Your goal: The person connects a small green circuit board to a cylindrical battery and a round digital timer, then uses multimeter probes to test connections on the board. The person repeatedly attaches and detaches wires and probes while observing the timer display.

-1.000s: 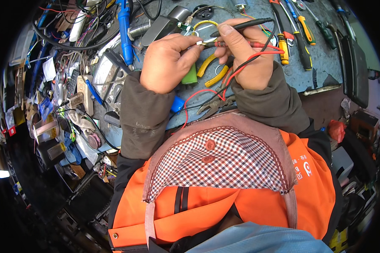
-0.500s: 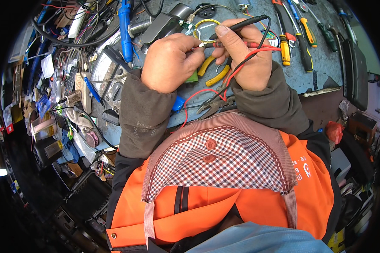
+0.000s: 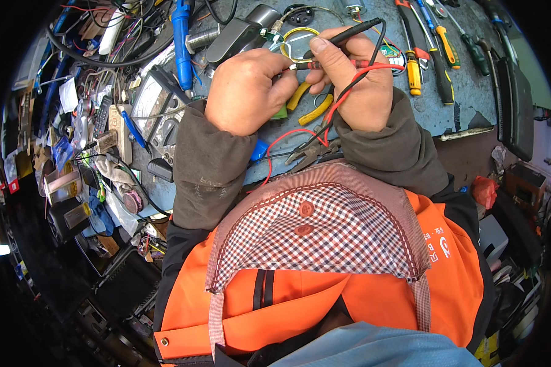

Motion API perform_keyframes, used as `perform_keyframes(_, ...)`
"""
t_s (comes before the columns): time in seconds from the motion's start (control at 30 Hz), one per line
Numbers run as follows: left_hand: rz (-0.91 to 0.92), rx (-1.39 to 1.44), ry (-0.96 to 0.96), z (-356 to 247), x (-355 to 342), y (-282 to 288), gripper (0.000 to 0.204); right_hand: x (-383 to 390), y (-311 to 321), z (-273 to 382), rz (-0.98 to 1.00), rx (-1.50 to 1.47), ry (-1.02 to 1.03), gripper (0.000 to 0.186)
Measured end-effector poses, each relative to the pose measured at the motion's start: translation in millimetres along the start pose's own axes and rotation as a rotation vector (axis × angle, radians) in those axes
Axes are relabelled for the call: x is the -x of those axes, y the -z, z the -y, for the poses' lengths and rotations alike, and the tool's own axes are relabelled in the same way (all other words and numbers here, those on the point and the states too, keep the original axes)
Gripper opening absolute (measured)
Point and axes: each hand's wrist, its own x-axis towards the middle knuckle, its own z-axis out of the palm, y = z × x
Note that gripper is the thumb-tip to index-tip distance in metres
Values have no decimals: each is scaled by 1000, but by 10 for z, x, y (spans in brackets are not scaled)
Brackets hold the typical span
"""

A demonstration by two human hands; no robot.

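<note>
My right hand (image 3: 358, 82) is closed around two test probes, a black probe (image 3: 356, 29) slanting up to the right and a red probe (image 3: 361, 63) lying lower across the fingers. Their red and black leads run down past the wrist. My left hand (image 3: 245, 92) pinches a small white connector (image 3: 293, 66) between thumb and forefinger; the probe tips meet it or lie very close, and the exact contact is too small to tell. Beyond the hands is a grey motor-like housing (image 3: 242, 40). Yellow-handled pliers (image 3: 315, 113) lie beneath, between the hands.
A blue pen-shaped tool (image 3: 182, 49) lies at left. Several screwdrivers, one a yellow-handled screwdriver (image 3: 413, 76), lie at right. Metal pliers (image 3: 312, 153) rest at the bench's near edge. Wires and a remote control (image 3: 102, 116) crowd the left side.
My right hand has shifted slightly left with the probes, and the black probe's rear end has dipped left a little. My left hand has stayed nearly still.
</note>
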Motion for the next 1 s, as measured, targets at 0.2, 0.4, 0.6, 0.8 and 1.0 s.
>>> perform_keyframes(0.2,-2,4,-20,15,0,-3,13,9,-9,-13,2,34,-14,17)
perform_keyframes(0.4,0,-9,-14,3,-1,3,13,14,-18,-10,-20,31,-23,18)
perform_keyframes(0.6,-5,-16,-41,36,-1,-9,14,14,-40,6,-30,43,-36,17)
perform_keyframes(0.8,20,-79,-146,161,25,-25,11,8,5,-48,7,29,-22,13)
perform_keyframes(1.0,-40,-101,-122,131,48,-58,16,48,-98,44,-69,149,-60,20)
